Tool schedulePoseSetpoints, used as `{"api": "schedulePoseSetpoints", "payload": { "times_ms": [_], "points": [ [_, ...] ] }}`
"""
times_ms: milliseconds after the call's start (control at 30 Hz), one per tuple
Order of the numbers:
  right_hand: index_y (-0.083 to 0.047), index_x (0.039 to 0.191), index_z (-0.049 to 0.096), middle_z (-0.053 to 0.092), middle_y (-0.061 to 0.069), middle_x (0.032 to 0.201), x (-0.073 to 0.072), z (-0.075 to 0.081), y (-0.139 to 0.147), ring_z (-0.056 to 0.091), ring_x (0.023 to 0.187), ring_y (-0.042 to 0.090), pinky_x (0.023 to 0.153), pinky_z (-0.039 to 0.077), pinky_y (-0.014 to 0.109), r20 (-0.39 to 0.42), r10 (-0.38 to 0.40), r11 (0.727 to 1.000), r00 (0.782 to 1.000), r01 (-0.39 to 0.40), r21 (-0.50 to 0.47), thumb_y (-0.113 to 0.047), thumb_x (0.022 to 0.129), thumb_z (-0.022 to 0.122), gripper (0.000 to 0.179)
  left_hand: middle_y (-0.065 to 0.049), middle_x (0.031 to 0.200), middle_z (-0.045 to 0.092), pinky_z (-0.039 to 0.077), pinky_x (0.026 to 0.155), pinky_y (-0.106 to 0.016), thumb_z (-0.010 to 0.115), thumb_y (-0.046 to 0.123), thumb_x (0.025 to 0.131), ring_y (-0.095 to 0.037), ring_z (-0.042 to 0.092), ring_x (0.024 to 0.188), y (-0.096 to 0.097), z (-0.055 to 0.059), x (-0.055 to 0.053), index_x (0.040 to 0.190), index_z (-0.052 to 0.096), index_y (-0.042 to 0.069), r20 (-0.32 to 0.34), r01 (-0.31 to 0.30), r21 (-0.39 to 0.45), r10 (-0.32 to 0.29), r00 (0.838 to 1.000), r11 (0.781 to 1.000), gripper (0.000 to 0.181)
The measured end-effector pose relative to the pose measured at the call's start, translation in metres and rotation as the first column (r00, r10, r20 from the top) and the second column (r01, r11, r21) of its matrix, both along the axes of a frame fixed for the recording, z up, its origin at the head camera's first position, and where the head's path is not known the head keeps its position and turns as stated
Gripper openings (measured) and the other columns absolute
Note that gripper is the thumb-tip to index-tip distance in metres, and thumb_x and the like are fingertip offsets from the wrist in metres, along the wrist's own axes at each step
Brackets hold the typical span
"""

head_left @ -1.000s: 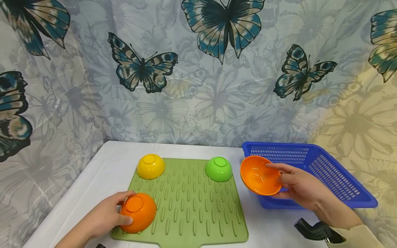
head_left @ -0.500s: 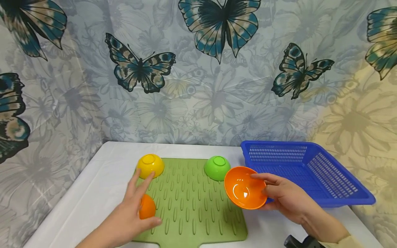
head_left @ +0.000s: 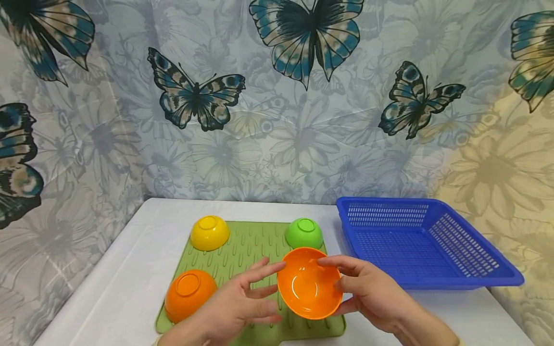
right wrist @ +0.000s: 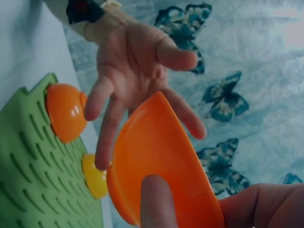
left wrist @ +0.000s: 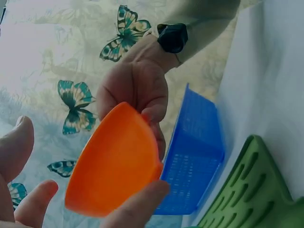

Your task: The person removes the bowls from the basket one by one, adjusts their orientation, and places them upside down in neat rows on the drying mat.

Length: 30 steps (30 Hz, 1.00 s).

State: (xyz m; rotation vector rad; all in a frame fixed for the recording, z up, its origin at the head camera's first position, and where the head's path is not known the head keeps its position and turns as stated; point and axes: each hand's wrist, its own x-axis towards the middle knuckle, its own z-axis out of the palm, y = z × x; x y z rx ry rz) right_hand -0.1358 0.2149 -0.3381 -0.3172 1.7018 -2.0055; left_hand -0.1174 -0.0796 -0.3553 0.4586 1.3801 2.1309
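My right hand (head_left: 372, 290) grips an orange bowl (head_left: 309, 288) by its right side, with the hollow turned toward the head camera. In the right wrist view a finger (right wrist: 158, 202) presses the outside of this bowl. Reaching in from the left, my left hand (head_left: 242, 300) has its fingers spread, the fingertips right at the bowl's left rim. Both hands are above a green ridged drying mat (head_left: 255, 240). Upside down on that mat stand a second orange bowl (head_left: 190, 295) at front left, a yellow bowl (head_left: 209, 233) at back left and a green bowl (head_left: 304, 234) at back right.
A blue plastic basket (head_left: 433, 240) with perforated walls stands on the right of the white-covered table (head_left: 108, 269). Behind the table hangs a butterfly-patterned cloth (head_left: 277, 144). Black devices are strapped to both wrists, as the wrist views show.
My left hand has let go of the orange bowl on the mat and moved right. My right hand has brought its orange bowl leftward from near the basket to over the mat.
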Motion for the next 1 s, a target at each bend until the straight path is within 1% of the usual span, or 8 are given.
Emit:
{"api": "schedulePoseSetpoints", "payload": {
  "times_ms": [133,233,533,633,733,833,933,1000],
  "points": [
    [-0.002,0.134,0.059,0.052,0.015,0.133,0.001,-0.004,-0.006,0.064,0.099,0.039,0.079,0.054,0.058,-0.018,0.035,0.999,0.999,-0.035,-0.028,0.007,0.092,0.052,0.044,-0.024,0.158,0.023,0.050,0.092,-0.053,0.068,0.001,0.094,-0.037,0.057,0.120,0.006,-0.004,-0.001,0.152,0.042,0.006,0.043,0.019,0.070,-0.022,0.999,0.997,0.064],
    [-0.002,0.133,0.059,0.052,0.015,0.133,0.001,-0.008,-0.010,0.064,0.097,0.037,0.077,0.055,0.056,-0.029,0.038,0.999,0.999,-0.039,-0.035,0.008,0.092,0.052,0.043,-0.023,0.149,0.039,0.051,0.090,-0.053,0.066,-0.003,0.094,-0.037,0.062,0.112,0.008,-0.009,-0.002,0.153,0.040,0.006,0.056,0.024,0.096,-0.029,0.998,0.995,0.065],
    [-0.002,0.140,0.054,0.047,0.023,0.136,0.000,-0.004,-0.017,0.061,0.103,0.036,0.083,0.051,0.060,-0.039,0.038,0.999,0.999,-0.039,-0.016,0.004,0.094,0.057,0.046,-0.021,0.144,0.040,0.051,0.088,-0.054,0.065,-0.005,0.093,-0.040,0.061,0.111,0.006,-0.013,-0.005,0.153,0.042,0.008,0.098,-0.042,0.104,0.032,0.995,0.994,0.066],
    [-0.008,0.149,0.045,0.045,0.026,0.137,-0.002,0.005,-0.013,0.059,0.109,0.035,0.085,0.052,0.058,-0.132,-0.025,0.999,0.991,0.029,0.032,-0.004,0.099,0.058,0.052,-0.020,0.148,0.036,0.051,0.088,-0.054,0.065,-0.008,0.092,-0.039,0.062,0.110,0.005,-0.014,-0.007,0.152,0.042,0.008,0.078,-0.068,0.092,0.061,0.995,0.993,0.067],
    [-0.017,0.158,0.028,0.051,0.027,0.133,-0.006,0.014,-0.003,0.062,0.110,0.037,0.086,0.053,0.055,-0.166,-0.025,0.999,0.986,0.018,-0.043,-0.015,0.106,0.047,0.055,-0.020,0.151,0.034,0.052,0.088,-0.052,0.066,-0.010,0.090,-0.038,0.063,0.108,0.003,-0.013,-0.007,0.151,0.044,0.008,0.042,-0.105,0.054,0.103,0.994,0.993,0.068],
    [-0.024,0.161,0.008,0.056,0.031,0.130,-0.013,0.017,0.005,0.061,0.113,0.044,0.091,0.049,0.057,-0.026,0.136,0.958,0.990,-0.138,-0.251,-0.030,0.111,0.028,0.055,-0.022,0.147,0.041,0.053,0.087,-0.049,0.069,-0.008,0.089,-0.035,0.063,0.107,0.000,-0.013,-0.008,0.149,0.048,0.010,-0.012,-0.142,-0.012,0.142,0.990,0.990,0.067],
    [-0.026,0.160,-0.011,0.048,0.037,0.136,-0.019,0.012,0.007,0.049,0.123,0.053,0.097,0.043,0.058,0.130,0.326,0.876,0.936,-0.248,-0.414,-0.046,0.108,0.015,0.061,-0.022,0.146,0.044,0.055,0.086,-0.046,0.073,-0.003,0.088,-0.035,0.059,0.116,-0.004,-0.013,-0.008,0.146,0.053,0.013,-0.091,-0.181,-0.089,0.173,0.981,0.979,0.064],
    [-0.027,0.158,-0.019,0.042,0.040,0.139,-0.022,0.008,0.006,0.041,0.128,0.055,0.100,0.040,0.058,0.187,0.373,0.846,0.909,-0.250,-0.470,-0.054,0.106,0.014,0.067,-0.019,0.151,0.037,0.055,0.087,-0.042,0.076,0.002,0.087,-0.039,0.051,0.125,-0.006,-0.012,-0.007,0.144,0.057,0.014,-0.191,-0.220,-0.155,0.189,0.963,0.963,0.061]
  ]
}}
